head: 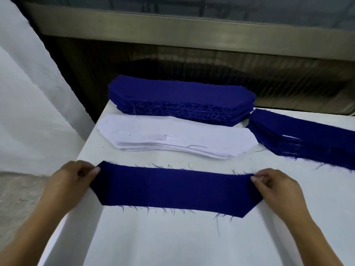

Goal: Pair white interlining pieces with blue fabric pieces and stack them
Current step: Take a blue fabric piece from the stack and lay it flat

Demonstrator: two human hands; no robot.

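blue fabric piece [172,189] lies flat across near part of white table [172,242], frayed threads along both long edges. left hand [71,181] pinches its left end, right hand [272,187] pinches its right end. behind it, white interlining stack [176,139]; further back, tall blue stack [180,100]; at right, second blue stack [307,139] with white edges showing between layers.

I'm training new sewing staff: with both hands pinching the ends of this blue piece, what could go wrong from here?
1. The long frayed blue fabric piece, pinched by the left hand and right hand, may be laid skewed and mismatch its interlining.
2. The fanned stack of white interlining pieces could give up several sheets at once.
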